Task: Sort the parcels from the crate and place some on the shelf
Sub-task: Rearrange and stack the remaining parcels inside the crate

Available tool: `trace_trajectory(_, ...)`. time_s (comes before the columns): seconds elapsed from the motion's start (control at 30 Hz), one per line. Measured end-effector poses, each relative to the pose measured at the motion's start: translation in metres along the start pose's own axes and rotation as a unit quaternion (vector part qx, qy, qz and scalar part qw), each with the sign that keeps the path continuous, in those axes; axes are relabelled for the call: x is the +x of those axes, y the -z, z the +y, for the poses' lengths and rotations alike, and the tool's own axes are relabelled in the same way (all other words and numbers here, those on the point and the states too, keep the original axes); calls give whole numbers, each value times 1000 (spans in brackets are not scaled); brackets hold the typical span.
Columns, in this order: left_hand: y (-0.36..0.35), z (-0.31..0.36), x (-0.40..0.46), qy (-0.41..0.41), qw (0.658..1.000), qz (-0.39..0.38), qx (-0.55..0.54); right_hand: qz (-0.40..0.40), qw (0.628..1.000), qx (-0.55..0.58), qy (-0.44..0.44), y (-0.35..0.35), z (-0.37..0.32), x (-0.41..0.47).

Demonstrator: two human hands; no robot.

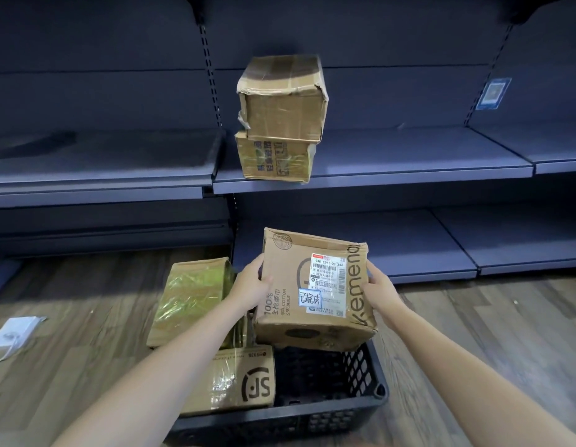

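I hold a brown cardboard parcel (315, 290) with a white shipping label above the black crate (361, 401). My left hand (249, 287) grips its left side and my right hand (378, 290) grips its right side. In the crate lies a taped parcel with an SF logo (235, 380). A parcel wrapped in shiny yellow tape (191, 300) leans at the crate's far left. On the dark shelf (409, 175) two parcels are stacked: a worn brown box (283, 98) on top of a printed box (275, 159).
Dark shelving runs across the view, with a lower shelf board (425, 250) behind the held parcel. The floor is wood-patterned (86, 317). A white device with a cable (12, 332) lies on the floor at the left edge. A blue label (493, 93) hangs on the back panel.
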State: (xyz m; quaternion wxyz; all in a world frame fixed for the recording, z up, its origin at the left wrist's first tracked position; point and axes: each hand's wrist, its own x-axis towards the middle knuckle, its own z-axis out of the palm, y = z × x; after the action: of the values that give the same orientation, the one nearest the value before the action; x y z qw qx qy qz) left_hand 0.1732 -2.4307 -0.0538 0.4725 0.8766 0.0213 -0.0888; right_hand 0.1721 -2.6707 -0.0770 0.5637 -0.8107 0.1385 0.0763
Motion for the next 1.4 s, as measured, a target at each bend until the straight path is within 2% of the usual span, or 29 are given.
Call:
trace_trajectory(0.2, -18, -39, 0, 57, 998, -8, 25, -12, 999, -27, -11, -23, 24, 8)
trace_trajectory(0.47, -28, -40, 18, 49, 995, -51, 77, 63, 986, -149, -44, -33, 53, 32)
trace_trajectory(0.7, -26, -47, 34, 82, 993, -45, 73, 45, 967, -249, -18, -33, 43, 50)
trace_trajectory(0.8, -29, -53, 38, 104, 992, -51, 43, 34, 964, -260, -39, -36, 45, 55)
trace_trajectory(0.93, -37, -69, 45, 123, 990, -44, 61, 32, 960, -275, -46, -48, 55, 63)
trace_trajectory(1.17, -57, -107, 64, 151, 979, -78, 112, 24, 948, -310, -62, -69, 86, 79)
trace_trajectory(1.27, -70, -127, 64, 169, 969, -113, 142, 22, 930, -363, -51, -83, 101, 83)
trace_trajectory(1.4, -86, -145, 73, 169, 952, -170, 190, -68, 920, -382, -63, -101, 128, 91)
